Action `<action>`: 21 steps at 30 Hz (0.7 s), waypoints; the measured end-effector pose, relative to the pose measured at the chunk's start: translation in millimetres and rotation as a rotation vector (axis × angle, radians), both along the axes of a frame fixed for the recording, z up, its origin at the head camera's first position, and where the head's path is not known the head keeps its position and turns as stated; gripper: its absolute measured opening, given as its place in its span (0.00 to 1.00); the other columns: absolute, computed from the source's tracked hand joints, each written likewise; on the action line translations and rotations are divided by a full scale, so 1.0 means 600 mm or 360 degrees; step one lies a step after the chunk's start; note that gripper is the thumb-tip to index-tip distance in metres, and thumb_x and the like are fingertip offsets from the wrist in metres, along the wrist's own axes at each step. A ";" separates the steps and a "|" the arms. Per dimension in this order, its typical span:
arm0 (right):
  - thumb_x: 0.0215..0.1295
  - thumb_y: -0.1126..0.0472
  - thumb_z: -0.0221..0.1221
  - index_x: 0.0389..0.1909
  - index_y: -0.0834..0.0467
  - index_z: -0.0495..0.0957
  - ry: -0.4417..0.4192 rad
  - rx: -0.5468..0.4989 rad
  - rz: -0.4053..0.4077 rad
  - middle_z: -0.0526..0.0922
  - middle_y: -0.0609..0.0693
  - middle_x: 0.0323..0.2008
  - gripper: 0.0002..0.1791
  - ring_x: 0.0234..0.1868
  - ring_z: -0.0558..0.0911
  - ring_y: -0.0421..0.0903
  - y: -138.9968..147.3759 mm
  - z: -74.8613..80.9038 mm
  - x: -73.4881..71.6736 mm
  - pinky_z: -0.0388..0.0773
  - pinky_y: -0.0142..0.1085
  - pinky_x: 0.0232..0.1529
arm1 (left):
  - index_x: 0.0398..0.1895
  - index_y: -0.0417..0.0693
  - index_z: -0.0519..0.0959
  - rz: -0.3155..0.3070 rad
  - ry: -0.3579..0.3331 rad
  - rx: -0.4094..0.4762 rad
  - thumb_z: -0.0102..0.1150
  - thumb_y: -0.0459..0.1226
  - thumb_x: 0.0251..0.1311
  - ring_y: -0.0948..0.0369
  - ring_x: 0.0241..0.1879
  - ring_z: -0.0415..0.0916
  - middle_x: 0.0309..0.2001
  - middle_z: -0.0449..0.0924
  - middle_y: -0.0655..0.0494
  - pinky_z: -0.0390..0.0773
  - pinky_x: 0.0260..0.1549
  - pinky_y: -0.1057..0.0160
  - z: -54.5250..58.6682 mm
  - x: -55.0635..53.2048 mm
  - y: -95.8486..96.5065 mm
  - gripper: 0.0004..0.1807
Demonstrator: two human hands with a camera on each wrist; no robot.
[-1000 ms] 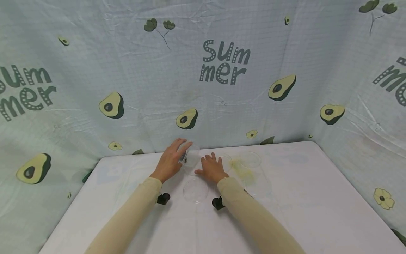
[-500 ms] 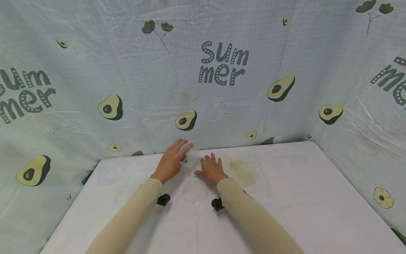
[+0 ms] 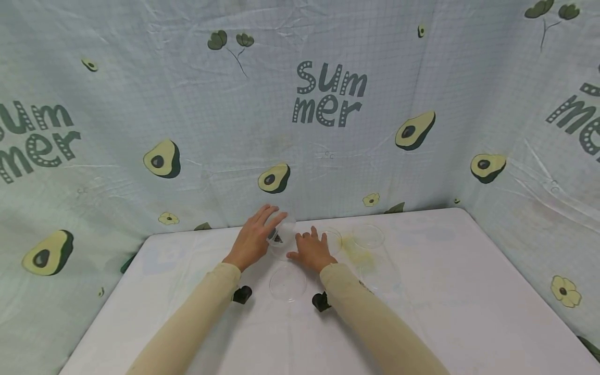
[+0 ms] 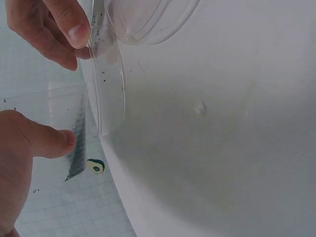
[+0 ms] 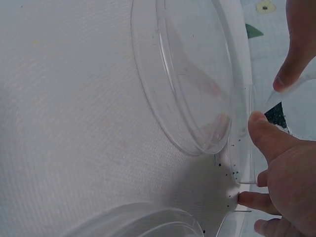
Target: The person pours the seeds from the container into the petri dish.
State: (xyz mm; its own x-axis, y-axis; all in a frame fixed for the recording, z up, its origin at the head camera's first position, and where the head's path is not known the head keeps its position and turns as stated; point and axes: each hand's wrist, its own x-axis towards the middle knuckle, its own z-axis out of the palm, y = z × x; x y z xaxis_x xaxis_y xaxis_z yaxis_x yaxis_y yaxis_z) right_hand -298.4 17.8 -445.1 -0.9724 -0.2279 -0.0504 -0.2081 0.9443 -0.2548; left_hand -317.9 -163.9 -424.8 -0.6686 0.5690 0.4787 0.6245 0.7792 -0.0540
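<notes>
My left hand (image 3: 248, 242) holds a clear plastic container (image 4: 57, 123) tilted above the far side of the table. Dark grains (image 4: 78, 140) lie gathered along its lower side, with the left thumb across its wall. Just right of it, my right hand (image 3: 311, 250) has its fingers spread low at a clear shallow dish (image 4: 109, 84). Its thumb (image 5: 266, 131) is at that dish's rim; whether it presses there I cannot tell. A few dark specks show in and around the dish. Another clear round dish (image 3: 288, 282) lies nearer, between my forearms.
To the right of my right hand lie more clear round dishes, one close by (image 3: 333, 240) and one further right (image 3: 367, 236). A yellow stain (image 3: 356, 252) marks the white tabletop (image 3: 450, 291). A printed cloth (image 3: 225, 114) hangs directly behind the table.
The container in my left hand has tilted slightly, and its dark grains show more clearly. The right hand stays almost still. The head view has shifted a little.
</notes>
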 end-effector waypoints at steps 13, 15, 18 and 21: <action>0.62 0.40 0.59 0.65 0.58 0.69 -0.0001 -0.0007 0.0001 0.72 0.58 0.65 0.37 0.74 0.57 0.60 0.001 0.002 0.002 0.55 0.61 0.71 | 0.70 0.61 0.64 -0.0005 0.0068 -0.0113 0.64 0.21 0.49 0.52 0.72 0.57 0.68 0.64 0.52 0.69 0.65 0.48 0.001 0.004 0.003 0.45; 0.62 0.40 0.59 0.66 0.58 0.69 0.0000 -0.0010 -0.0001 0.72 0.58 0.65 0.37 0.74 0.57 0.60 0.000 0.001 0.002 0.54 0.61 0.71 | 0.70 0.61 0.64 -0.0009 0.0077 -0.0115 0.64 0.22 0.50 0.51 0.72 0.57 0.68 0.64 0.51 0.69 0.65 0.47 0.001 0.004 0.003 0.44; 0.62 0.40 0.59 0.66 0.58 0.69 0.0004 -0.0006 -0.0004 0.72 0.58 0.65 0.37 0.75 0.57 0.60 0.000 0.000 0.001 0.54 0.61 0.71 | 0.70 0.61 0.64 -0.0013 0.0098 -0.0128 0.64 0.22 0.50 0.51 0.72 0.58 0.68 0.65 0.51 0.69 0.64 0.47 0.000 0.004 0.003 0.43; 0.63 0.40 0.59 0.66 0.58 0.69 0.0010 -0.0003 -0.0003 0.72 0.58 0.65 0.37 0.74 0.57 0.60 0.000 0.001 0.001 0.54 0.61 0.71 | 0.69 0.61 0.64 -0.0017 0.0115 -0.0142 0.65 0.22 0.50 0.51 0.72 0.58 0.67 0.65 0.51 0.70 0.64 0.47 0.000 0.004 0.003 0.43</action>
